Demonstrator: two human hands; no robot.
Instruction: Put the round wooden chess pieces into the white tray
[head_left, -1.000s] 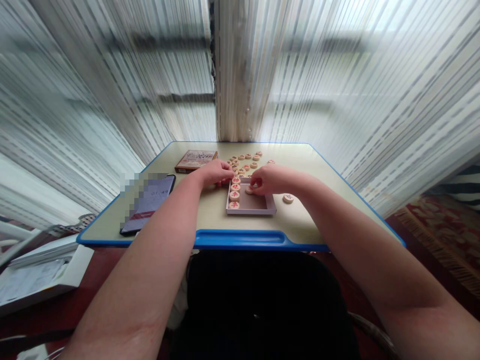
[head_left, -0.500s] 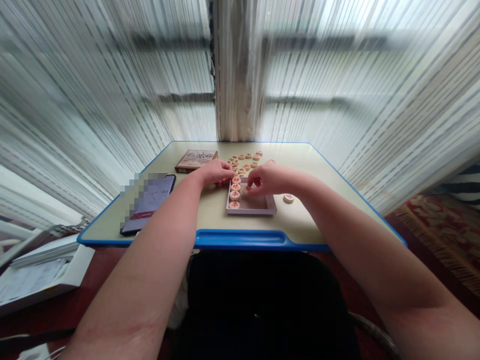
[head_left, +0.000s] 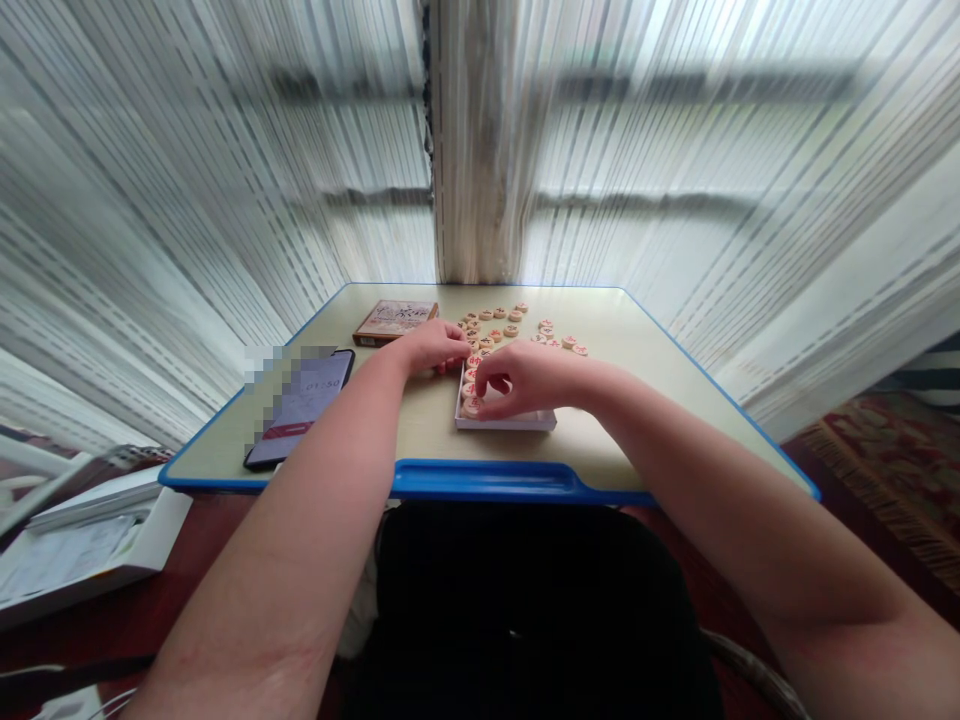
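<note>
Two bare hands work at one shallow tray [head_left: 506, 423] holding wooden xiangqi discs [head_left: 471, 376]: about four discs with red characters show along its left wall, partly covered. The right hand [head_left: 525, 382] arches over that wall, its fingertips [head_left: 481, 388] set close together among the discs; whether they grip one cannot be told. The left hand [head_left: 433, 346] sits curled just beyond the tray's far left corner, its hold hidden. Roughly twenty loose discs lie in rows toward the far edge of the blue-rimmed desk [head_left: 420, 430], beside one game box [head_left: 395, 323] at the far left. One phone [head_left: 300, 410] lies near the left edge. Sheer striped curtains [head_left: 600, 150] hang behind; a patterned rug [head_left: 885, 470] shows at right.
</note>
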